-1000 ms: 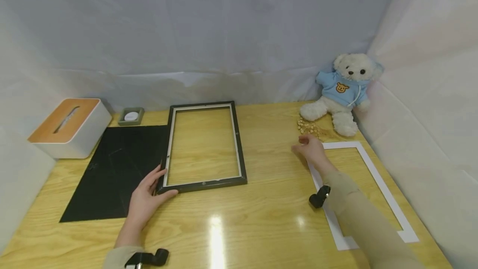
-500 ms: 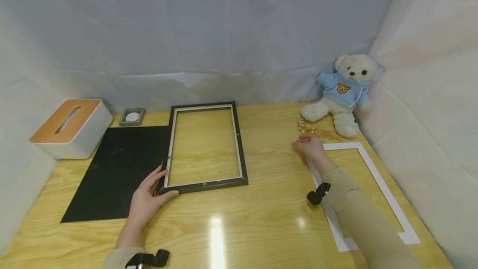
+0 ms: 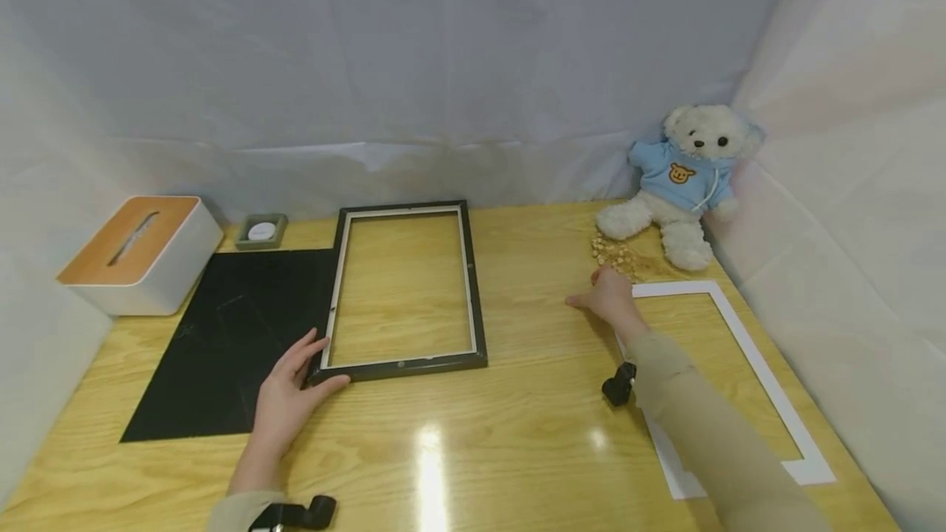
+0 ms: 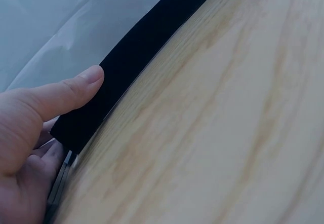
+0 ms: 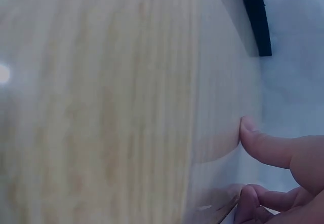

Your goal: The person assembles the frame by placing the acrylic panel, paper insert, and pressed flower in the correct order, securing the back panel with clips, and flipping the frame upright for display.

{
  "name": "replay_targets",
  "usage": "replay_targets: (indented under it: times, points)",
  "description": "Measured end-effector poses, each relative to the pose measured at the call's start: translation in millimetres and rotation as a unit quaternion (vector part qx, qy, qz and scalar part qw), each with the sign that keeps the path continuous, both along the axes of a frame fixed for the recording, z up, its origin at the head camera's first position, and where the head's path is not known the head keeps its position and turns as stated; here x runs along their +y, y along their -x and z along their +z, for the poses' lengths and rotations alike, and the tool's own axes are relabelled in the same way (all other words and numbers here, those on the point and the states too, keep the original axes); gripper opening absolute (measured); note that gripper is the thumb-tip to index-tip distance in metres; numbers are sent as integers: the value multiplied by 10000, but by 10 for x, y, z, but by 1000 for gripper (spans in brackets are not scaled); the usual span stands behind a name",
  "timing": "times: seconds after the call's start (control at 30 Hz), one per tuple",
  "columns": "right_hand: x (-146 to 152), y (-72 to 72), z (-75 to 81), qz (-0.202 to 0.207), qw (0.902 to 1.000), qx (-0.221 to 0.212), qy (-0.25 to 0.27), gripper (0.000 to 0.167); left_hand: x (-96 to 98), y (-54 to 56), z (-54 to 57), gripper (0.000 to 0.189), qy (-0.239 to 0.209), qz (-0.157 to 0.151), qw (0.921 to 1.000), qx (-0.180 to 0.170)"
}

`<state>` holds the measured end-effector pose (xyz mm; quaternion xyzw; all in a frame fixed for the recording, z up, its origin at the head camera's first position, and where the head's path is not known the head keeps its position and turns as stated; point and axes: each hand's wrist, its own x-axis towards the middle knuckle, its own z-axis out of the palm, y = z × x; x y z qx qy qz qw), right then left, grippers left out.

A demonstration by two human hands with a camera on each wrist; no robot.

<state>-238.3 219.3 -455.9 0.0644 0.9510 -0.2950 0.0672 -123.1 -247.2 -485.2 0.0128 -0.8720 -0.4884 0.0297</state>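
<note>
My left hand (image 3: 284, 405) grips the near-left corner of an upside-down black picture frame (image 3: 405, 366) that lies on the wooden table. In the left wrist view its thumb (image 4: 83, 84) presses on the frame's outer side (image 4: 131, 51), with the other fingers round the corner and partly hidden. My right hand (image 3: 613, 298) is low over the table by the far-left corner of a white mat board (image 3: 761, 372). Its thumb (image 5: 268, 148) stretches apart from the other fingers, which are bent near a pale edge. I cannot tell whether they touch it. Small golden bits (image 3: 608, 251) lie just beyond.
A black backing board (image 3: 259, 318) lies left of the frame. Behind it stand a tissue box (image 3: 140, 249) with an orange lid and a small green tray (image 3: 278, 230) with a white round thing. A white teddy bear (image 3: 683, 175) sits at the back right. White sheeting surrounds the table.
The right hand has shifted slightly left and its thumb has spread away from the fingers. The left hand keeps its grip on the frame's corner.
</note>
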Motion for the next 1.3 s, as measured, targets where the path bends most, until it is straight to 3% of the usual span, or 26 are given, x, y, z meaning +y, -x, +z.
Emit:
replay_targets:
  times: [0.57, 0.83, 1.03, 1.3]
  points:
    - [-8, 169, 116, -7, 9933, -1136, 196, 78, 16, -3, -3, 72, 2, 32, 10000, -35]
    - [-6, 168, 25, -81, 9965, -787, 268, 77, 7, -4, -7, 71, -36, 23, 10000, 67]
    - [-31, 74, -9, -365, 9904, -325, 1297, 75, -2, 1, -17, 71, -33, 3, 9999, 131]
    - [17, -95, 28, -211, 9603, 187, 2775, 67, 9, 3, -14, 72, -40, -26, 9999, 108]
